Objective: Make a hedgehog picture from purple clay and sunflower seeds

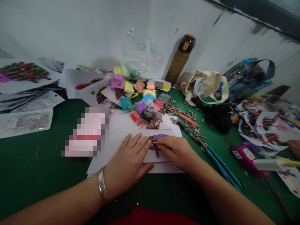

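Observation:
A flat purple clay shape [161, 137] lies on white paper [131, 125], with several striped sunflower seeds [153, 142] set in its left part. My left hand [128, 159] rests on the paper with fingers stretched out, its fingertips at the edge of the seeds. Over the right part of the clay, my right hand [177, 151] has thumb and fingers pinched together; whatever is between them is hidden. A small brown piece [157, 153] sticks out below the clay. Behind the hands are packets of coloured clay, a black one [148, 114] in front.
Loose sunflower seeds [172, 109] are scattered right of the clay packets, beside blue-handled scissors [217, 165]. A bottle [179, 59] leans on the wall near a cloth bag [221, 87]. Seed pictures [25, 72] stand left. Another person's hand [294, 148] shows far right.

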Demonstrator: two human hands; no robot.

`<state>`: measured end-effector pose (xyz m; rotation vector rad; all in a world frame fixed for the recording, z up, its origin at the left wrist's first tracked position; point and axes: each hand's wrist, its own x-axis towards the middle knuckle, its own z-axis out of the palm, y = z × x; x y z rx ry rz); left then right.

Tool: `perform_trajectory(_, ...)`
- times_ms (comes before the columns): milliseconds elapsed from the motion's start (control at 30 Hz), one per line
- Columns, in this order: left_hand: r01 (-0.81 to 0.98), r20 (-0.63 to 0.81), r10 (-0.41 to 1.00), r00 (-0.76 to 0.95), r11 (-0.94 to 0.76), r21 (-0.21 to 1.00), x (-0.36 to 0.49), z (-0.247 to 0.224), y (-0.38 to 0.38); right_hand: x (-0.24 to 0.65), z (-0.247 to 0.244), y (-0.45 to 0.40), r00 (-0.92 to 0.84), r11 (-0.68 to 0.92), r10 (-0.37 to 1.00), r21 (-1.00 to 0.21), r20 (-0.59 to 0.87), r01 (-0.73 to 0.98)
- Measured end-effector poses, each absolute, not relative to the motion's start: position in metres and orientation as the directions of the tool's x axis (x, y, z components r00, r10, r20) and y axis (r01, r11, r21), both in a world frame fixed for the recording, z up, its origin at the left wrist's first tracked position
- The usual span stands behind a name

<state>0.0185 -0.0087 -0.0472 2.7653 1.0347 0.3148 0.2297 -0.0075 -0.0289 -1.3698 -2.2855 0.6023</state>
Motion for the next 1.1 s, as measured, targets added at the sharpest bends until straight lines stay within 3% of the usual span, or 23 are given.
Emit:
perform_trajectory(400,0.625,0.140,0.665,0.734,-0.741,0.245,0.018,-0.049,-0.009,0.222,-0.035,-0.012,-0.459,0.460,0.882,-0.423,0.112,0.781)
perform_trajectory(667,0.630,0.120,0.666,0.737,-0.740,0.235,0.018,-0.048,-0.008,0.212,-0.047,-0.019,-0.497,0.546,0.835,-0.242,0.238,0.802)
perform_trajectory(933,0.629,0.104,0.658,0.746,-0.747,0.215,0.018,-0.047,-0.008,0.218,-0.043,-0.019,-0.442,0.461,0.885,-0.405,0.144,0.790)
perform_trajectory(1100,0.632,0.121,0.669,0.734,-0.737,0.239,0.018,-0.048,-0.009,0.220,-0.044,-0.017,-0.476,0.497,0.866,-0.372,0.151,0.784)
